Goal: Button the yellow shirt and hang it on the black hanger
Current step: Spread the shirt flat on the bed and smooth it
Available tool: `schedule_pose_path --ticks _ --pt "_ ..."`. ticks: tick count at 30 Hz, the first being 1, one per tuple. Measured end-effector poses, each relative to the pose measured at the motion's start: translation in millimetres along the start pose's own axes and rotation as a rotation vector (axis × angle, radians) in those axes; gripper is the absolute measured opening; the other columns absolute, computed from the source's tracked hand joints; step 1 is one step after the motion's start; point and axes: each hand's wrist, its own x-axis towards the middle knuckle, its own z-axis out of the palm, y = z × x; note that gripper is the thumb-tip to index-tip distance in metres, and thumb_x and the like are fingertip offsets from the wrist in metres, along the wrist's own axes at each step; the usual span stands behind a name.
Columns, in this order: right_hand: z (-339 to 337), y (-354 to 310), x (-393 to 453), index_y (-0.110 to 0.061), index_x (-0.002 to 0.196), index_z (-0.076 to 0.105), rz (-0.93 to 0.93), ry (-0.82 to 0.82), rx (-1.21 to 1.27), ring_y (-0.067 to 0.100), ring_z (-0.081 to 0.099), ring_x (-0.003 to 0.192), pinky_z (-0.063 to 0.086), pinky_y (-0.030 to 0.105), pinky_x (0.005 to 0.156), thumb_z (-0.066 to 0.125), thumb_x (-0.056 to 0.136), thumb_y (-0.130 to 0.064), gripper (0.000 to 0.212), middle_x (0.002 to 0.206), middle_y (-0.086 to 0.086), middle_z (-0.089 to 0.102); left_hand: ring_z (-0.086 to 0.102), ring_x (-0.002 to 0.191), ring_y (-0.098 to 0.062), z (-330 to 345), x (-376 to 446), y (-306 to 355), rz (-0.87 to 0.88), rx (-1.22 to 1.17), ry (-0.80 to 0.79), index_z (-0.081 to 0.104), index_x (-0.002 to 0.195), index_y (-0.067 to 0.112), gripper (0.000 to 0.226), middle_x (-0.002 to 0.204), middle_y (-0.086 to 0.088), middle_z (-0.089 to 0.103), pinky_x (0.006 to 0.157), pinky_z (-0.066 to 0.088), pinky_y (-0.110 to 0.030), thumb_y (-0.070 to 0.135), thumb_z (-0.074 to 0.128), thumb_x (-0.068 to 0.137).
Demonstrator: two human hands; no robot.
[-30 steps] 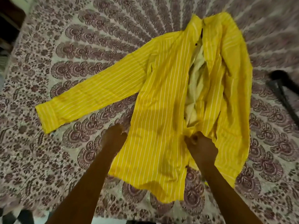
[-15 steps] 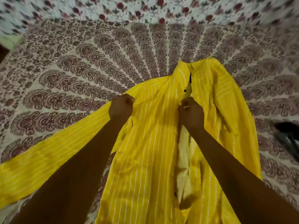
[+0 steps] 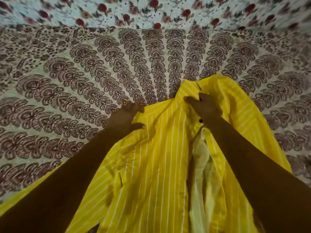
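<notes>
The yellow striped shirt (image 3: pixel 159 157) lies front up on the patterned bedsheet (image 3: pixel 101 73), collar at the far end, its front open with the pale lining (image 3: pixel 200 165) showing. My left hand (image 3: pixel 125 115) rests on the shirt's left shoulder edge, thumb spread on the cloth and fingers reaching onto the sheet. At the collar, my right hand (image 3: pixel 203 106) grips the cloth, fingers curled into it. A black button (image 3: pixel 200 121) shows just below that hand. The black hanger is out of view.
A lighter cloth with red flowers (image 3: pixel 151 10) runs across the far edge of the bed. The shirt's left sleeve (image 3: pixel 20 199) trails off to the lower left under my forearm.
Both hands have moved from the shirt's lower hem up to the shoulder and collar. My view has followed them up the bed, and the hanger at the right has left the frame.
</notes>
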Motion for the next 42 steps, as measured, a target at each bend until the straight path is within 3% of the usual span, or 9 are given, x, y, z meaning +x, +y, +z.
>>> schedule_pose_path --ticks 7,11,14,18,24,28,34,38,42 --pt "0.1 12.4 1.0 -0.009 0.091 0.058 -0.038 0.073 0.056 0.007 0.043 0.059 0.038 0.023 0.06 0.061 0.085 -0.012 0.008 0.069 0.003 0.051 0.058 0.097 -0.029 7.5 6.7 11.7 -0.065 0.112 0.185 0.067 0.085 0.015 0.014 0.104 -0.008 0.059 0.08 0.05 -0.039 0.028 0.068 0.08" --pt "-2.3 1.5 2.1 -0.005 0.074 0.063 -0.032 0.062 0.175 0.015 0.044 0.062 0.037 0.028 0.064 0.061 0.085 -0.018 0.017 0.058 0.002 0.049 0.058 0.064 0.002 -19.8 6.9 5.6 -0.162 -0.441 0.149 0.068 0.073 0.016 0.006 0.072 0.006 0.068 0.064 0.044 -0.016 0.017 0.073 0.076" --pt "-9.3 -15.5 8.7 -0.02 0.062 0.058 -0.045 -0.036 0.248 0.004 0.047 0.051 0.04 0.021 0.057 0.061 0.087 -0.017 0.024 0.051 -0.007 0.051 0.052 0.053 0.004 -48.6 11.8 -5.1 -0.187 -0.653 0.161 0.064 0.07 0.021 0.014 0.052 0.014 0.063 0.055 0.041 -0.017 0.012 0.067 0.081" --pt "16.6 -34.4 24.7 -0.009 0.091 0.061 -0.153 -0.028 0.03 0.021 0.057 0.076 0.043 0.028 0.07 0.056 0.088 -0.009 0.006 0.074 0.006 0.064 0.064 0.078 -0.018 -42.0 34.8 -12.8 -0.369 -0.222 0.348 0.07 0.084 0.013 0.011 0.081 -0.003 0.07 0.065 0.043 -0.026 0.024 0.068 0.082" --pt "45.2 -22.0 32.7 -0.007 0.134 0.04 -0.31 -0.072 -0.283 0.032 0.045 0.122 0.035 0.037 0.098 0.067 0.078 -0.029 0.066 0.132 0.018 0.048 0.063 0.093 -0.028 -19.8 32.6 -15.1 -0.455 -0.277 0.434 0.062 0.09 0.02 0.028 0.096 -0.01 0.07 0.08 0.049 -0.035 0.046 0.06 0.081" --pt "22.9 0.4 31.8 -0.009 0.124 0.049 -0.286 0.107 -0.544 0.037 0.048 0.114 0.04 0.045 0.096 0.073 0.068 -0.05 0.073 0.123 0.02 0.05 0.062 0.095 -0.031 -29.0 13.7 -31.7 -0.383 -0.306 0.251 0.067 0.1 0.007 0.044 0.098 -0.022 0.068 0.084 0.046 -0.033 0.041 0.049 0.078" --pt "15.3 -24.1 46.0 -0.004 0.108 0.056 -0.131 -0.111 -0.578 0.032 0.054 0.111 0.042 0.038 0.089 0.074 0.073 -0.034 0.05 0.116 0.017 0.061 0.055 0.081 -0.018 -31.8 23.9 -33.4 -0.375 -0.188 0.031 0.068 0.095 0.002 0.02 0.081 -0.007 0.058 0.069 0.033 -0.02 0.016 0.069 0.08" --pt "12.1 -38.3 50.8 -0.005 0.105 0.062 -0.113 -0.027 -0.46 0.032 0.056 0.107 0.042 0.033 0.083 0.07 0.078 -0.032 0.039 0.112 0.017 0.063 0.058 0.08 -0.021 -48.0 26.5 -48.4 -0.533 -0.345 0.222 0.07 0.093 0.002 0.025 0.081 -0.014 0.062 0.067 0.039 -0.025 0.018 0.075 0.075" --pt "37.5 -34.7 36.2 -0.013 0.113 0.051 -0.151 0.183 -0.535 0.037 0.057 0.104 0.045 0.04 0.08 0.059 0.083 -0.026 0.034 0.11 0.017 0.062 0.062 0.097 -0.03 -44.1 26.7 -46.7 -0.534 -0.145 0.243 0.067 0.087 0.012 0.014 0.097 -0.017 0.068 0.082 0.046 -0.033 0.016 0.072 0.075"
